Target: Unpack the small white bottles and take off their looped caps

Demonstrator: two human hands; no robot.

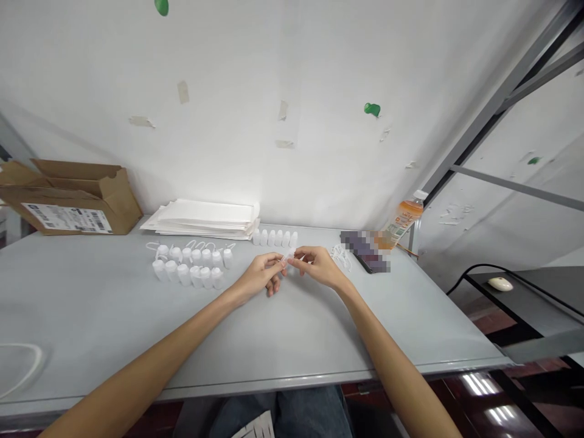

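Note:
My left hand [262, 277] and my right hand [317, 264] meet over the middle of the grey table [114, 322]. Both are closed in a pinch on one small white plastic bottle [286, 260] held between their fingertips. To the left of my hands stand two rows of several small white bottles [189, 264], some with looped ties. A short row of white bottles [275, 238] stands just beyond my hands. A small heap of white ties [341, 255] lies right of my right hand.
A stack of white sheets [205, 218] lies against the wall. An open cardboard box [68, 198] sits at the far left. A dark flat object [365, 250] and an orange drink bottle [401, 222] lie at the back right. A metal frame [502, 97] stands on the right.

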